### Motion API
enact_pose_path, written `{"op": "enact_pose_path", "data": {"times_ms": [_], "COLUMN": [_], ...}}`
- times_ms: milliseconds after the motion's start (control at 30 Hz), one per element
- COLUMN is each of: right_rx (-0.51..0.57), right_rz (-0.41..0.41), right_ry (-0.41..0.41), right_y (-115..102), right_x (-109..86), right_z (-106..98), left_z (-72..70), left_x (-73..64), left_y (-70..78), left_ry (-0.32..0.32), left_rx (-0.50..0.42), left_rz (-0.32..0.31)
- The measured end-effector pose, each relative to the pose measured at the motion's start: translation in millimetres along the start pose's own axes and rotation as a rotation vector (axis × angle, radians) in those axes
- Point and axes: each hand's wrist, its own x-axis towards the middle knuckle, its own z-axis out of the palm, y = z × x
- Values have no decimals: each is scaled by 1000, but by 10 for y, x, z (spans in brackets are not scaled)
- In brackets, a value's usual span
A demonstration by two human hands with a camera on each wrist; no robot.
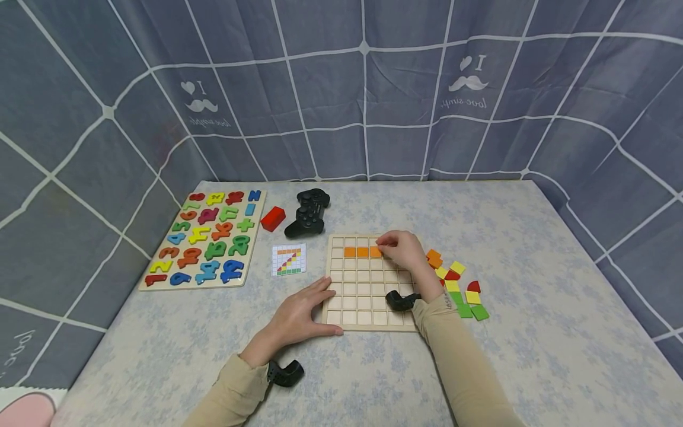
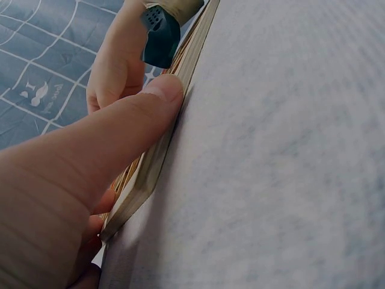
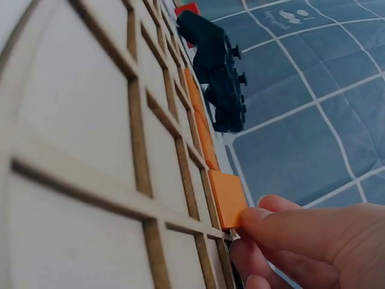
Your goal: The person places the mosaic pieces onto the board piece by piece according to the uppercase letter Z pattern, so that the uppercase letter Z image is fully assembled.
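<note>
My right hand (image 1: 404, 250) pinches an orange square tile (image 3: 227, 198) between thumb and fingers, at a cell in the second row from the back of a wooden grid board (image 1: 368, 327). To its left in that row lie two more orange tiles (image 1: 356, 252), side by side in their cells. At the near left corner of the board rests my left hand (image 1: 299, 311), fingers spread along the left side and thumb (image 2: 150, 99) lying along the front edge. Right of the board, partly behind my right wrist, lie loose green, yellow, red and orange pieces (image 1: 464, 311).
Left of the board lies a printed pattern card (image 1: 289, 259). Behind it are a red block (image 1: 273, 219) and a black game controller (image 1: 309, 213). A number puzzle board (image 1: 196, 289) occupies the far left. Grid-patterned curtains (image 1: 341, 95) hang around the table.
</note>
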Motion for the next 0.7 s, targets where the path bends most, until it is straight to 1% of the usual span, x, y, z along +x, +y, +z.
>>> {"op": "enact_pose_path", "data": {"times_ms": [133, 233, 367, 600, 700], "right_rx": [-13, 12, 68, 127, 161], "right_rz": [-24, -5, 20, 5, 17], "right_ry": [8, 7, -1, -14, -8], "right_y": [20, 18, 24, 59, 79], "right_x": [-1, -14, -39, -83, -104], "right_z": [-5, -49, -148, -353, -435], "left_z": [4, 9, 13, 6, 4], "left_x": [3, 6, 10, 8, 4], "left_y": [-2, -4, -5, 1, 1], "left_ry": [1, 2, 3, 6, 2], "left_rx": [5, 8, 10, 7, 6], "left_rz": [6, 10, 16, 18, 13]}}
